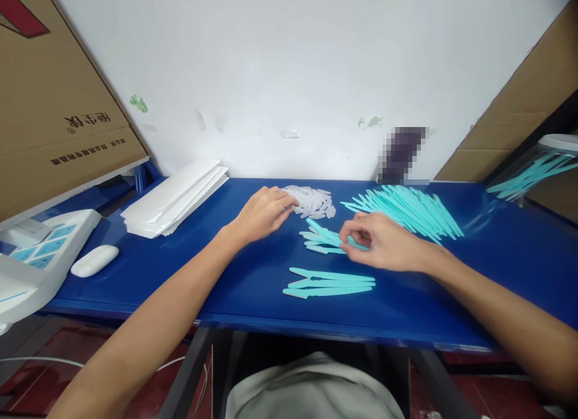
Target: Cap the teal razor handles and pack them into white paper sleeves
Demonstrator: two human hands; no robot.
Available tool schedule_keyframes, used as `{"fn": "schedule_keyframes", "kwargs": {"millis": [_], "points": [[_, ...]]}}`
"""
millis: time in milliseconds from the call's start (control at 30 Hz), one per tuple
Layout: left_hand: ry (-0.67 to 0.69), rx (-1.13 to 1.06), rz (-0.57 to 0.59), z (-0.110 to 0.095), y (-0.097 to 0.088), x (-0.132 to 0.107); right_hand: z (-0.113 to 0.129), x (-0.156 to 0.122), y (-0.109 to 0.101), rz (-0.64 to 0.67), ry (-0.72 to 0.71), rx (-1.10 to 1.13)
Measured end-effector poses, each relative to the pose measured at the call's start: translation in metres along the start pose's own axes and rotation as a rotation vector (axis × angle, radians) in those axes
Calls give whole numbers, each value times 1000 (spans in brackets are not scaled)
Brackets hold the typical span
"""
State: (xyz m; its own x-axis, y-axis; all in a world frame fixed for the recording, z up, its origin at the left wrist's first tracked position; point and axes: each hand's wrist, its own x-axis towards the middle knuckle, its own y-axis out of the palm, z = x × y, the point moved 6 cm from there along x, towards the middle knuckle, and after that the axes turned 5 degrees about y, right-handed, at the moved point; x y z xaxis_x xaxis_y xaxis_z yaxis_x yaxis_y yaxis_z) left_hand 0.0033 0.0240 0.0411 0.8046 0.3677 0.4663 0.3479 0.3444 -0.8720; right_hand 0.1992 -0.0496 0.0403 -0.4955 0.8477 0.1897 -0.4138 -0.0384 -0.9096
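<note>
Fingers point(280, 201) of the left hand point(262, 214) are curling down onto the near edge of a pile of small white caps point(313, 202), their tips touching it; whether they are pinching a cap is not clear from this angle. The right hand point(383, 244) is hovering just right of centre, its thumb and forefinger pinching one end of a teal plastic stick point(359, 245), with the other fingers folding loosely above. That stick is lying low over a small loose cluster of teal sticks point(318, 238) on the blue table point(180, 274), between the two hands and just in front of the caps.

Nearer the table's front edge, three more teal sticks point(329, 283) are lying side by side in a neat row, well apart from both hands. Behind the right hand, a large fanned heap of teal sticks point(406, 208) is spreading toward the white wall point(289, 58). At the far right, a clear container point(533, 166) is lying tilted with further teal sticks showing inside it, and a cardboard panel point(510, 112) is leaning behind it.

To the left, a stack of flat white sleeves point(174, 196) is sitting at an angle near the wall. Closer in, a small white rounded object point(94, 260) is resting beside a white machine point(31, 256) with teal labels. A large cardboard box point(58, 106) is looming above that corner.
</note>
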Motion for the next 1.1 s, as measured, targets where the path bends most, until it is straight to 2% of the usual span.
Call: {"fn": "schedule_keyframes", "kwargs": {"millis": [133, 200, 500, 900, 1100], "points": [[-88, -112, -65, 5, 1, 0, -5, -2, -20, -305, -37, -84], [-122, -156, -86, 5, 1, 0, -9, -3, -25, -383, -39, -149], [-65, -114, -173, 1, -3, 0, -21, 1, -19, -301, -112, -415], [-37, -137, -209, -3, -3, -1, -12, -1, -25, -319, -128, -470], [1, -177, -202, -16, 0, 2, -3, 0, -19, -289, -160, -416]]}}
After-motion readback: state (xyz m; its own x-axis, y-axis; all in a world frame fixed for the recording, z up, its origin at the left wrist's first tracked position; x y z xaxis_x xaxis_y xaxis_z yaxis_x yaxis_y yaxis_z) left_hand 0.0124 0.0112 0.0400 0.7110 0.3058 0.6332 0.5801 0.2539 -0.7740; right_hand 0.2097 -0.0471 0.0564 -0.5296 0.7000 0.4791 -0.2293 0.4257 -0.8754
